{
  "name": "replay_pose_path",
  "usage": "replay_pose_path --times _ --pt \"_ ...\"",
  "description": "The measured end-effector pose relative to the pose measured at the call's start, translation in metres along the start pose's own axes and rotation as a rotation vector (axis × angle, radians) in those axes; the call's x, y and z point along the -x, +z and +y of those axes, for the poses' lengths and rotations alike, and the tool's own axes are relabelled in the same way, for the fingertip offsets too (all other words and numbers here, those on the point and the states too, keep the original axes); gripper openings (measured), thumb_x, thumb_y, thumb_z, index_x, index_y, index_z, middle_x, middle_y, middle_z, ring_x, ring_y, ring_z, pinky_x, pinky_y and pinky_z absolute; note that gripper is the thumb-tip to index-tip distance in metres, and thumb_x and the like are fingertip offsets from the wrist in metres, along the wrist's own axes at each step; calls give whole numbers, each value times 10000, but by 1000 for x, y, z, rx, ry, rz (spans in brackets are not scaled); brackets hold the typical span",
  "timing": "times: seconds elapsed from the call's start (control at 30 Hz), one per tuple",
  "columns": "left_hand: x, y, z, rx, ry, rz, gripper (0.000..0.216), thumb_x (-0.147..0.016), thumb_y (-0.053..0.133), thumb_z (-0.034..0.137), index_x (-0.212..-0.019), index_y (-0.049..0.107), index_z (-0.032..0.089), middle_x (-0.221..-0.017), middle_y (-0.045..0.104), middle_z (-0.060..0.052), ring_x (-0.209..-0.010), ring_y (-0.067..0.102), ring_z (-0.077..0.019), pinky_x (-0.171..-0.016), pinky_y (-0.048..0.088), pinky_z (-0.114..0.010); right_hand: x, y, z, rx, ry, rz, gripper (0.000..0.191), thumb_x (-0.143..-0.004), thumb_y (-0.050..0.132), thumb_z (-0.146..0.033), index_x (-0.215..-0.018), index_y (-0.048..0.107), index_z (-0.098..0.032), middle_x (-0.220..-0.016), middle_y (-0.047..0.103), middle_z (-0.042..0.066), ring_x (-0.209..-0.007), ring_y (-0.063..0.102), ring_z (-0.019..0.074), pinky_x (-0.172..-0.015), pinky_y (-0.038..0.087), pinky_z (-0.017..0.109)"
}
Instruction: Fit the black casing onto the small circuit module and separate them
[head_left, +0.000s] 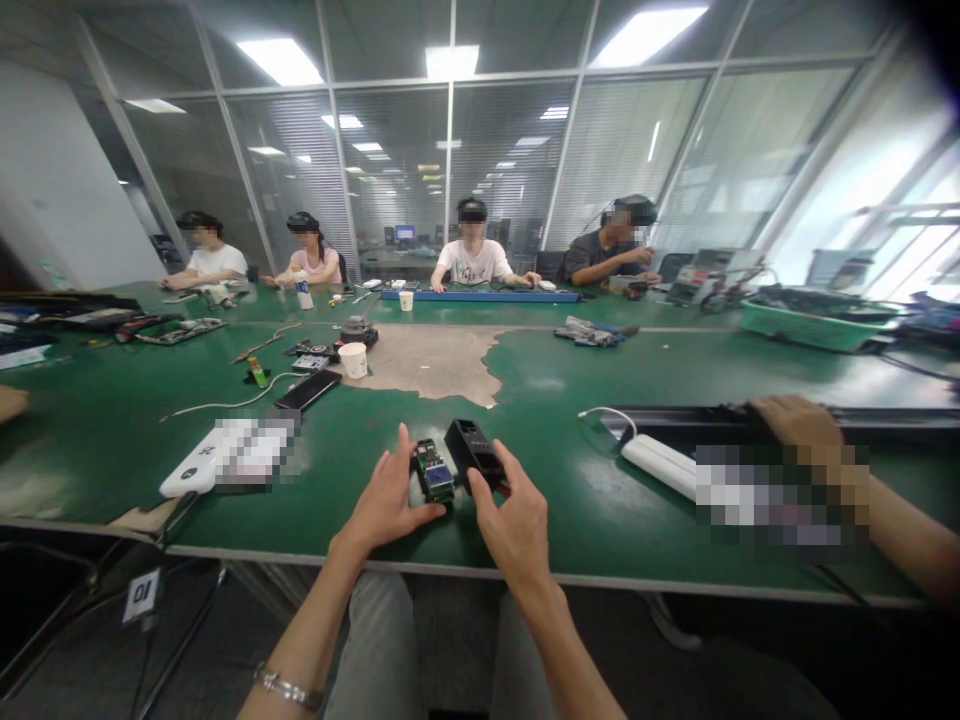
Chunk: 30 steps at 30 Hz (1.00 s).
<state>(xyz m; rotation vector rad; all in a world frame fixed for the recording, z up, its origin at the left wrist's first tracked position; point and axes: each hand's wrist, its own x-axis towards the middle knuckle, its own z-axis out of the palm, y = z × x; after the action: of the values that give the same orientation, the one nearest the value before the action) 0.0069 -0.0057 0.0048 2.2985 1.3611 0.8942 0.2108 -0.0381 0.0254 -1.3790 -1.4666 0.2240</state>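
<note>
My left hand (386, 500) rests at the left of a small green circuit board (436, 474) with a bluish screen. Its fingers are spread and the thumb reaches along the board's lower edge; whether they touch is hard to tell. In my right hand (516, 515) is a black plastic housing (475, 452) with openings in its face, tilted just above the table and gripped between thumb and fingers. The housing sits right beside the board. Part of something red shows behind it, near my right fingers.
A white power bank (193, 468), a black phone (308, 390) and a paper cup (353, 360) stand left on the green table (540, 560). To the right, another person's hand (799, 430) lies on a black strip near a white device (660, 465). A green basket (814, 325) is farther back.
</note>
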Motion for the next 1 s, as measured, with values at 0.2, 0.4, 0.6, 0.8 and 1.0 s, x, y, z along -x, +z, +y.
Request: replay_pose_path --times 0.2,0.4,0.6,0.8,1.0 --pt "2 0 1 -5 20 26 1281 -790 750 463 -1514 -274 203 -1537 387 -200 -1427 381 -356 -1164 267 -634 -3 22 -26 -6 -88 -48 522 -911 566 -362 -1370 548 -115 -1309 644 171 -1184 627 290 -1008 506 459" --pt "3 1 -2 -6 47 38 1233 -809 703 412 -1505 -293 201 -1567 341 -198 -1442 368 -334 -1176 255 -627 -1 35 -36 87 -101 -134 497 -904 559 -314 -1360 548 -116 -1257 668 166 -1180 623 292 -1006 495 438" --pt "3 5 -11 -29 99 81 1200 -777 674 314 -1521 -258 180 -1622 173 -230 -1492 256 -368 -1167 277 -629 8 38 -41 196 -106 -187 545 -887 568 -294 -1393 506 -101 -1233 670 178 -1177 615 306 -963 506 426" --pt "3 7 -13 -50 121 78 1243 -717 691 286 -1525 -244 150 -1604 199 -247 -1477 277 -387 -1164 295 -610 21 43 -29 255 -87 -216 560 -888 566 -296 -1404 489 -94 -1261 657 187 -1168 622 316 -952 501 413" --pt "3 7 -12 -64 111 67 1266 -692 699 296 -1525 -242 148 -1586 241 -246 -1449 318 -401 -1152 297 -630 21 38 -29 325 -58 -269 601 -887 590 -352 -1406 481 -68 -1259 658 205 -1130 637 333 -928 502 420"
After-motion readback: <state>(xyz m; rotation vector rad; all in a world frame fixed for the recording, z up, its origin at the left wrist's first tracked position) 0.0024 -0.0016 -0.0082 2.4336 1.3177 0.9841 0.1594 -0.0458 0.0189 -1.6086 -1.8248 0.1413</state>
